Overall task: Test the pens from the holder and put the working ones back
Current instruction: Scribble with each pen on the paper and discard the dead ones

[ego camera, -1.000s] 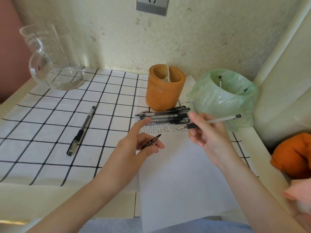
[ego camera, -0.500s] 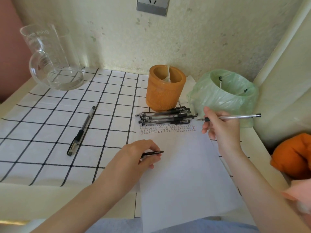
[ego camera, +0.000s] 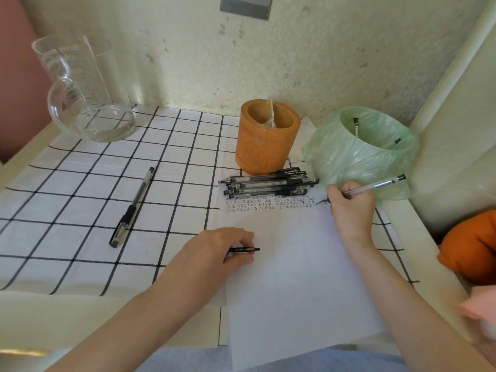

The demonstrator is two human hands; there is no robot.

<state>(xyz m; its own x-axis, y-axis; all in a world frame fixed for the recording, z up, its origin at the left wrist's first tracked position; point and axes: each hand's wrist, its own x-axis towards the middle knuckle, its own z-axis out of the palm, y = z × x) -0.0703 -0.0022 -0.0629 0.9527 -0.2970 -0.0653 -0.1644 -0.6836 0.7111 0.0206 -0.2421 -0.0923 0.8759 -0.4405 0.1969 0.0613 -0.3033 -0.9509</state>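
Observation:
My right hand (ego camera: 351, 210) grips an uncapped clear pen (ego camera: 375, 186) with its tip down on the white paper (ego camera: 295, 277), at the right end of rows of small test marks (ego camera: 268, 204). My left hand (ego camera: 222, 253) rests on the paper's left edge and pinches the black pen cap (ego camera: 245, 249). Several capped black pens (ego camera: 268, 183) lie in a pile in front of the orange pen holder (ego camera: 265, 138). One more pen (ego camera: 132, 208) lies apart on the checked cloth.
A bin lined with a green bag (ego camera: 359, 154) stands right of the holder and has pens inside. A glass jug (ego camera: 83, 89) stands at the back left. An orange object (ego camera: 472, 245) sits off the table's right edge. A white wall panel rises at the right.
My right hand has swung the pen from mid-air over the pile down to the paper beside the marks. My left hand has settled onto the paper with the cap.

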